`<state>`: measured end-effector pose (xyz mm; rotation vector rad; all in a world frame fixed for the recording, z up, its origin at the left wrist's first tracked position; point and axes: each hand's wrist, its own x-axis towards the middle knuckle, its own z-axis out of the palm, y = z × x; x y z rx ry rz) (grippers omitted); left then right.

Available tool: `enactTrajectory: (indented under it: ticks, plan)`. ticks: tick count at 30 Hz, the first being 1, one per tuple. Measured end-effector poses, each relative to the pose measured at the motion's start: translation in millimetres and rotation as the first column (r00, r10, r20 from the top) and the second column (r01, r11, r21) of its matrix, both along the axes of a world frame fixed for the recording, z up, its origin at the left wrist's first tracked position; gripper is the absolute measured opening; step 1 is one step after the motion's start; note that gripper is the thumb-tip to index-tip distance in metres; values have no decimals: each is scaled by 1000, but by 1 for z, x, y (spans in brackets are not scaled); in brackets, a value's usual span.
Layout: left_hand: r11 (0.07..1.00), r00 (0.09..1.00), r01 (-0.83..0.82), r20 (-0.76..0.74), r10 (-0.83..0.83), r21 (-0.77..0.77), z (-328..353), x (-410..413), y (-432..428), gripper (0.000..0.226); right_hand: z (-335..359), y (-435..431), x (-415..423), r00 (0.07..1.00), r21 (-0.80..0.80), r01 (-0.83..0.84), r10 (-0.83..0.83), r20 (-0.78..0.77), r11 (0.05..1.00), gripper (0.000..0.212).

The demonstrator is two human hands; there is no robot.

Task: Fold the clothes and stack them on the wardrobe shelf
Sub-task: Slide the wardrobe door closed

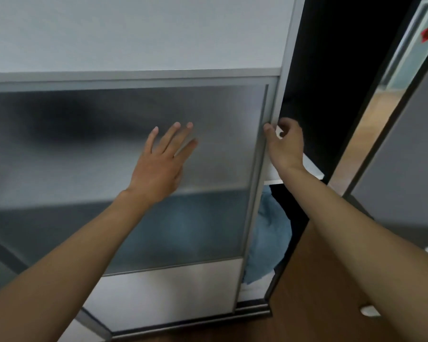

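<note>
The right hand (283,146) grips the door's (124,154) metal edge, the left hand (162,160) lies flat with fingers spread on its frosted panel, and blue clothes (269,233) sit inside the wardrobe beneath a white shelf (311,169).

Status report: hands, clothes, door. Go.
Left hand open, flat on sliding door. Right hand grips door edge. Blue cloth unfolded inside wardrobe. Door mostly shut, blocking shelf.
</note>
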<state>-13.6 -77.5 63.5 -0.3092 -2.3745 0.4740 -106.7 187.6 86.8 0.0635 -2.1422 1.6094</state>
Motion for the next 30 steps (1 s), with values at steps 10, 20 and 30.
enactTrajectory:
  ticks: [10, 20, 30]
  plan:
    - [976, 987, 130, -76, -144, -173, -15, -60, 78, 82, -10, 119, -32, 956, -71, 171, -148, 252, 983, 82]
    - [972, 993, 92, -50, -105, -215, -28, -71, 114, 81, -20, 171, -55, 917, 33, 180, -180, 356, 983, 25]
    - [978, 998, 66, 25, -63, -197, -26, -70, 136, 90, -11, 186, -47, 906, -42, 122, -94, 414, 992, 45]
